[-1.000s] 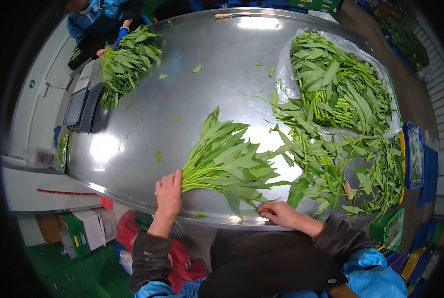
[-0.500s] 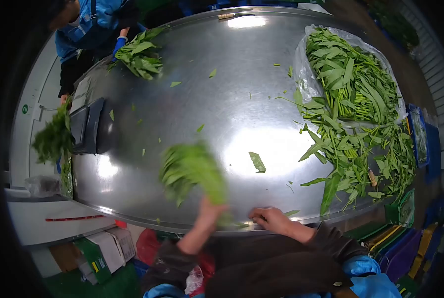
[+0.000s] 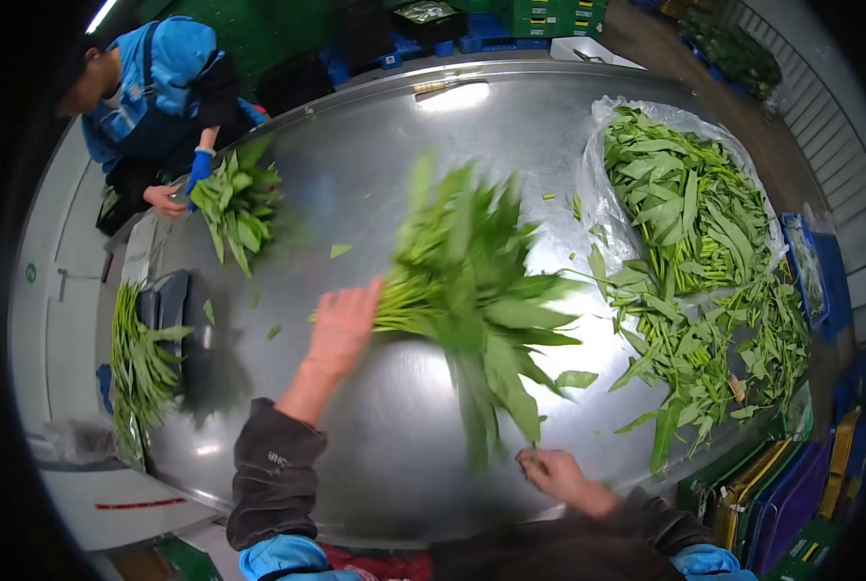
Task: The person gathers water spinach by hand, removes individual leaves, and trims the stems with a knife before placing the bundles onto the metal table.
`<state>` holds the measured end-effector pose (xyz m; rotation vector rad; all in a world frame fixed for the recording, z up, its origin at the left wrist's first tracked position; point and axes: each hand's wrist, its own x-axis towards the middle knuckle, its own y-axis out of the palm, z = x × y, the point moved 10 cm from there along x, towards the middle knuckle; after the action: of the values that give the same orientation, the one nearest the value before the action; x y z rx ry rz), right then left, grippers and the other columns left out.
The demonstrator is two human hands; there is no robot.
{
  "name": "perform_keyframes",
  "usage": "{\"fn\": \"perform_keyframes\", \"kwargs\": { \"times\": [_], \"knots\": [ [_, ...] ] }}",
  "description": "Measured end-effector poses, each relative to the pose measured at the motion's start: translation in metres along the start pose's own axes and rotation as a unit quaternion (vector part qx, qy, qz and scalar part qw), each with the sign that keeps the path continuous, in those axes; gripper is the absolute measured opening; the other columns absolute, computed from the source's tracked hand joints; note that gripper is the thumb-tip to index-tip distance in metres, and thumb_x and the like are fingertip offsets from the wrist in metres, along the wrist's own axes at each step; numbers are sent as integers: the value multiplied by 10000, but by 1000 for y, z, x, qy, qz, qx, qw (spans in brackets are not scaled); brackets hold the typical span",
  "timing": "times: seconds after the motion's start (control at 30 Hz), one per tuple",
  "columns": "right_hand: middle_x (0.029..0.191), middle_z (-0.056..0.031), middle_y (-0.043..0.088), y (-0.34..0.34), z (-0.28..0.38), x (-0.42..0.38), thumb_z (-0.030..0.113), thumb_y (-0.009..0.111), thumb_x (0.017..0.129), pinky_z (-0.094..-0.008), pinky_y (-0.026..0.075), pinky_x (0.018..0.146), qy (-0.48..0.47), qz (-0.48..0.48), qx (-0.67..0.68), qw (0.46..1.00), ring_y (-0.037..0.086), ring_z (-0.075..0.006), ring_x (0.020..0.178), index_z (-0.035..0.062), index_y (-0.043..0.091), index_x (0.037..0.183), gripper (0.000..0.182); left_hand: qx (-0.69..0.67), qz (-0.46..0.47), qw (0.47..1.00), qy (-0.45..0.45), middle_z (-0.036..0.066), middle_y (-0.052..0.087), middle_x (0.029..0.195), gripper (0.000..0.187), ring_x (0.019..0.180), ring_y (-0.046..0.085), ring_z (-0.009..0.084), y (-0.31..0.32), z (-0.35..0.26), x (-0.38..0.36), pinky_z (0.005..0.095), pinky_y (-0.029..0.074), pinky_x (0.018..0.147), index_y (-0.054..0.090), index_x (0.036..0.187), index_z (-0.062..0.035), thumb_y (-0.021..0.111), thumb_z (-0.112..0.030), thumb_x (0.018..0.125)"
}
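Observation:
My left hand point(image 3: 344, 324) is closed around the stems of a bunch of water spinach point(image 3: 471, 281), left of its leaves. The long green leaves fan out to the right above the metal table point(image 3: 375, 397), partly blurred by motion. Near the table's front, my right hand point(image 3: 557, 476) has its fingers pressed together beside the lowest leaf tips. A thin dark bit shows at those fingertips, too small to name. A loose leaf point(image 3: 576, 380) lies right of the bunch.
Loose greens point(image 3: 689, 358) and a plastic bag of greens point(image 3: 588, 160) cover the right side, with a wooden handle point(image 3: 738, 388) among them. A knife point(image 3: 438, 86) lies at the back. At left, a co-worker's blue glove point(image 3: 199, 174) holds a bunch; another bunch point(image 3: 142, 358) lies by a dark device point(image 3: 169, 295).
My left hand has moved up and left, and its bunch now fans out to the right. My right hand is slightly farther right. The co-worker's bunches have shifted, and the view has tilted up.

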<state>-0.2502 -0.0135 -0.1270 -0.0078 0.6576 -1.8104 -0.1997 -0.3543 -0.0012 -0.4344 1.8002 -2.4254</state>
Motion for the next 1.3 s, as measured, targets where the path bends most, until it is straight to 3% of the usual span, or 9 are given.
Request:
{"fn": "perform_keyframes", "kwargs": {
  "times": [0.17, 0.4, 0.67, 0.9, 1.0, 1.1, 1.17, 1.27, 1.3],
  "knots": [
    [694, -70, 647, 1, -4, 1, 131, 628, 853, -300, 481, 501, -40, -17, 23, 999, 607, -198, 515, 104, 657, 982, 135, 99, 107, 989, -27, 50, 513, 898, 554, 870, 520, 210, 89, 69, -44, 426, 397, 819, 449, 1328, -68, 536, -101, 782],
    [747, -45, 656, 4, 1, 1, 120, 645, 828, -295, 479, 486, -80, 6, -26, 996, 600, -186, 509, 100, 652, 959, 132, 66, 47, 996, -40, 49, 521, 934, 505, 892, 518, 221, 94, 99, -52, 476, 377, 918, 467, 1308, -90, 516, -98, 806],
    [736, -36, 641, 3, 13, 1, 102, 645, 811, -316, 485, 502, -143, 5, -67, 987, 619, -214, 585, 113, 641, 930, 120, 12, 168, 978, -123, 114, 454, 1299, 811, 1304, 351, 316, 89, 104, -56, 596, 213, 1057, 377, 1391, -111, 670, -23, 639],
    [746, -43, 643, 2, 12, -3, 114, 635, 819, -321, 488, 511, -157, -5, -56, 986, 621, -224, 591, 109, 637, 933, 114, 9, 206, 959, -194, 126, 392, 1371, 912, 1336, 295, 330, 75, 98, -66, 578, 212, 1062, 307, 1430, -125, 714, -59, 617],
    [753, -48, 644, 4, 8, -4, 114, 633, 819, -316, 487, 516, -145, 3, -57, 988, 619, -227, 585, 109, 636, 935, 116, -62, 115, 964, -230, 129, 445, 1339, 806, 1297, 365, 302, 61, 90, -70, 507, 307, 1018, 421, 1359, -110, 733, -72, 618],
    [755, -49, 646, 4, 10, -5, 113, 629, 821, -312, 487, 519, -145, 0, -50, 988, 615, -228, 575, 110, 637, 932, 111, -215, 7, 904, -369, 117, 622, 1077, 481, 1067, 576, 247, 59, 99, -83, 419, 447, 853, 597, 1130, -53, 727, -99, 669],
    [755, -46, 647, 3, 9, -4, 111, 627, 823, -312, 487, 519, -125, 3, -38, 991, 616, -222, 571, 110, 638, 930, 108, -400, 51, 762, -507, 72, 648, 725, 159, 670, 646, 180, 96, 102, -98, 341, 499, 577, 646, 871, -30, 692, -145, 772],
    [757, -42, 649, 1, 13, -4, 111, 628, 823, -312, 489, 521, -131, -6, -42, 991, 618, -219, 573, 111, 639, 929, 106, -478, 48, 620, -621, 38, 596, 582, 173, 442, 564, 142, 112, 98, -109, 303, 451, 408, 632, 775, -27, 642, -186, 843],
    [757, -42, 649, 1, 13, -4, 111, 628, 823, -312, 489, 521, -133, -6, -40, 990, 618, -219, 573, 111, 639, 929, 106, -476, 46, 621, -621, 38, 596, 582, 173, 442, 564, 142, 114, 101, -109, 303, 451, 408, 632, 775, -27, 642, -186, 843]
  ]
}}
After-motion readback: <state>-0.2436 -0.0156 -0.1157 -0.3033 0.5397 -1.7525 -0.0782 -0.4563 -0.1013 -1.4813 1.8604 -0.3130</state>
